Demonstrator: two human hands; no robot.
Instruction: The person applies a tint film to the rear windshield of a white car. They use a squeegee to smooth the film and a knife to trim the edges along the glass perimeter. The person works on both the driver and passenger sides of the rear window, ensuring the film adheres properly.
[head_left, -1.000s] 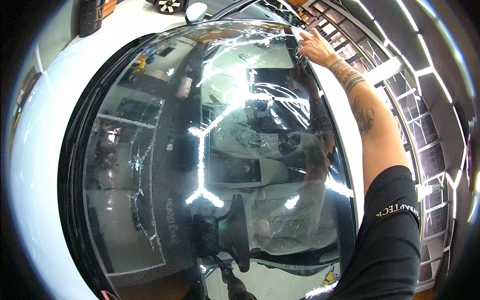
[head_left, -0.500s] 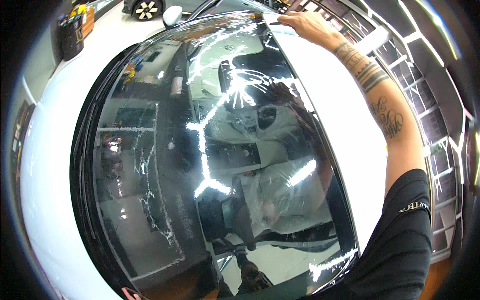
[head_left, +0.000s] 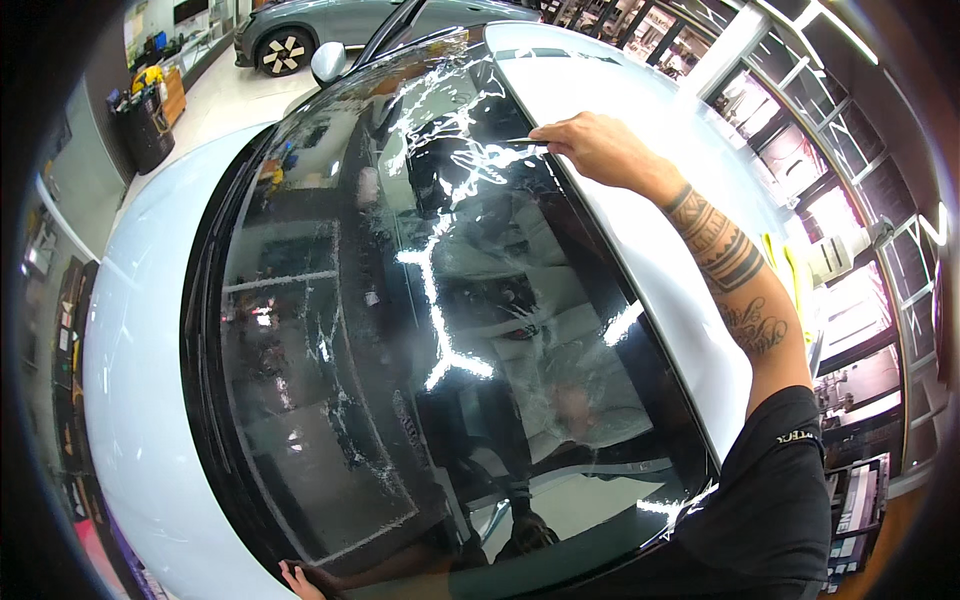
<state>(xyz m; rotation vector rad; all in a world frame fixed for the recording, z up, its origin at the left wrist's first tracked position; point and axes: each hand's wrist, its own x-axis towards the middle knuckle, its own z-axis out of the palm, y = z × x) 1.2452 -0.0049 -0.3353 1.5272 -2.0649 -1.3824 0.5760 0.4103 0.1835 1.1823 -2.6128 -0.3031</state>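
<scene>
The dark windshield [head_left: 480,400] of a white car spreads across the middle, its glossy surface showing jagged, rippled light reflections, most broken up toward the far end. My right hand [head_left: 598,148] is closed on a thin dark tool [head_left: 522,141], whose tip points left over the glass beside the roof edge; its exact kind is too small to make out. At the near left corner of the windshield, only the fingers of my left hand [head_left: 298,578] show. They are stretched out by the glass edge, with no held thing visible.
The white hood [head_left: 135,350] lies left of the windshield and the white roof [head_left: 640,230] to its right. A grey car [head_left: 330,30] stands beyond, near a black bin [head_left: 145,130]. Yellow cloth [head_left: 790,275] shows past the roof, and a rack [head_left: 858,525] stands lower right.
My right hand has come nearer along the roof edge of the glass, with the thin tool in it. More of my left hand's fingers show. The view has shifted.
</scene>
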